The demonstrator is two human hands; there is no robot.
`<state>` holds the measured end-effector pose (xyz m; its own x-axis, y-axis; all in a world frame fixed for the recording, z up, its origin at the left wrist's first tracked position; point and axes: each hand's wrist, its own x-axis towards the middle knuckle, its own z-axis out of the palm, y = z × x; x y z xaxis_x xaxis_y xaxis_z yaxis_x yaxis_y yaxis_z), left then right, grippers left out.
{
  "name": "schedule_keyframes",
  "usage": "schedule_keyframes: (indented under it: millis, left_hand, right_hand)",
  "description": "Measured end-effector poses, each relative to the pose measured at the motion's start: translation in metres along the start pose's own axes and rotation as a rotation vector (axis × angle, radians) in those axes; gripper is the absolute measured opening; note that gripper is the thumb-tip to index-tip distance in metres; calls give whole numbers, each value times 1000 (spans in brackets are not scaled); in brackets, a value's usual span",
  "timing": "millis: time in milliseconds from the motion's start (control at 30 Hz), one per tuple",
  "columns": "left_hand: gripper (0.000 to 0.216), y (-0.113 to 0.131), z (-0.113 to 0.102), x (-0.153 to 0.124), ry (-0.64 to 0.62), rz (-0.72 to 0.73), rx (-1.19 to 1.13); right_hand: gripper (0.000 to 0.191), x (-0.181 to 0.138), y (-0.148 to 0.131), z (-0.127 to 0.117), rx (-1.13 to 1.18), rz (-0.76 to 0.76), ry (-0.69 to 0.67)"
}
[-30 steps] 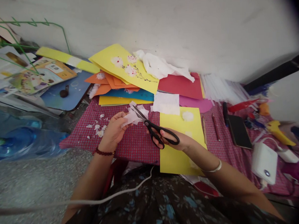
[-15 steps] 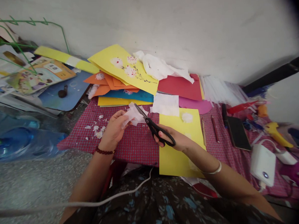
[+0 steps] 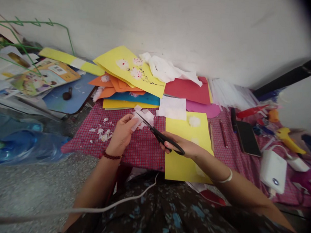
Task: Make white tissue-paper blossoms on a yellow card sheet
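My left hand [image 3: 123,131] pinches a piece of thin white tissue paper [image 3: 146,116] between thumb and fingers. In my right hand [image 3: 180,144] is a pair of black-handled scissors [image 3: 160,136], whose blades point up and left across the tissue. A yellow sheet of paper [image 3: 184,163] lies beneath my right forearm, with white tufts stuck on it. Above that sheet rests a flat white tissue square [image 3: 172,108]. Small white paper scraps [image 3: 105,135] are scattered left of my left hand.
Behind my hands is a stack of coloured papers [image 3: 134,97], with crumpled white tissue [image 3: 166,70] on top. To the right are pencils [image 3: 223,133], a black phone [image 3: 248,137], a white power bank [image 3: 274,170] and a yellow glue gun [image 3: 289,139]. A white cable [image 3: 117,203] crosses my lap.
The scissor blades look closer together than before and lie lower along the tissue. My left hand has shifted slightly right, and the view has tilted a little.
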<state>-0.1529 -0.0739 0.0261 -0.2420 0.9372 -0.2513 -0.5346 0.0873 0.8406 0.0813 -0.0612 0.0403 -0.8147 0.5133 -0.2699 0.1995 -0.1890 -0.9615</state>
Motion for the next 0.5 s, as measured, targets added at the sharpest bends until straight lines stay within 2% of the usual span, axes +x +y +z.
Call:
schedule_keyframes:
  millis: [367,500]
  left_hand:
    - [24,-4,9,6,-9,5,41]
    - [24,-3,9,10,-4,-44,33]
  right_hand:
    - [53,2,-3,3,10,2,86]
    - [52,5,-2,3,42,27,127]
